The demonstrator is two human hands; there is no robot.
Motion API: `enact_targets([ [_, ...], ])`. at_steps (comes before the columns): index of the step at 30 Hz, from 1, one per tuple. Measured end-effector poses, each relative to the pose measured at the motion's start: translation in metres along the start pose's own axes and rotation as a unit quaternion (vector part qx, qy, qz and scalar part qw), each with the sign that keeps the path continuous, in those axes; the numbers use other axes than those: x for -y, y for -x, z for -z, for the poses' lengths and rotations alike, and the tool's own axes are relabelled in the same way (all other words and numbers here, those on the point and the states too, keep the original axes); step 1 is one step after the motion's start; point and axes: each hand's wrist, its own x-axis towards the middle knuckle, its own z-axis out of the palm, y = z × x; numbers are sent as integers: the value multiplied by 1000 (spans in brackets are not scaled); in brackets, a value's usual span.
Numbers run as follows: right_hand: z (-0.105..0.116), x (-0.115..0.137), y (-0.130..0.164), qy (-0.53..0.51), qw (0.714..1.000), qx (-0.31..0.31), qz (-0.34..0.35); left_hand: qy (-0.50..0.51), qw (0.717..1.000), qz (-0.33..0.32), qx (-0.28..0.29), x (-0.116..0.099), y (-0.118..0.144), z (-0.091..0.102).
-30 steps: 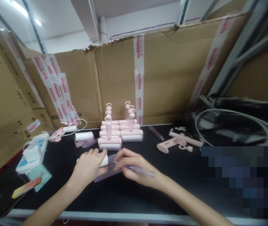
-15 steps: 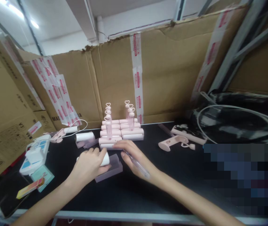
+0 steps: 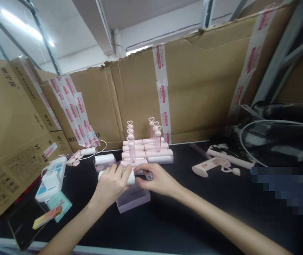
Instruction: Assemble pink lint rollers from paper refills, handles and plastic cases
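My left hand (image 3: 111,186) is wrapped over a white cylinder (image 3: 131,176), whose ends show on both sides of the fingers. My right hand (image 3: 159,180) grips a small clear plastic tube (image 3: 149,175), its round end pointing toward me. The right fingertips are at the cylinder's right end; whether they press on it I cannot tell. Under both hands lies a translucent purple tray (image 3: 134,204), partly covered by them. Just behind stand rows of pale pink cylindrical pieces (image 3: 158,153), several with upright clear pink tubes (image 3: 132,150) topped by heart-shaped loops.
Another white cylinder (image 3: 104,159) lies to the left. Further left are a power strip (image 3: 47,186), a teal box (image 3: 62,203) and a dark tablet-like slab (image 3: 21,226). Loose pink parts (image 3: 207,165) lie right, near a white cable (image 3: 243,131). Cardboard (image 3: 199,78) walls the back.
My left hand has lifted the white cylinder off the tray toward my right hand. The clear tube in my right hand has turned from lying along the palm to pointing at me. The view has shifted.
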Motion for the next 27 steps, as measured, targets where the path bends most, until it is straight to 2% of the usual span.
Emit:
enact_targets([
  [7, -6, -4, -1, 24, 999, 15, -34, 1, 999, -30, 16, 0, 2, -19],
  [12, -16, -5, 0, 59, 995, 35, -69, -30, 997, -65, -3, -1, 11, -27],
  [15, -15, -5, 3, 52, 993, 69, -75, 20, 999, -14, 22, 8, 16, -27],
  [18, -6, -8, 3, 12, 994, 49, -92, 107, 989, 89, 41, 21, 15, -24],
  [21, 10, -10, -3, -98, 991, 7, -90, 208, 957, 196, 44, 26, 7, -17],
  [23, 22, -5, -10, -164, 985, -10, -51, 289, 922, 252, 46, 22, 1, -11],
  [27, 39, 19, -24, -194, 977, -79, 50, 459, 843, 273, 64, 5, -10, -3],
])
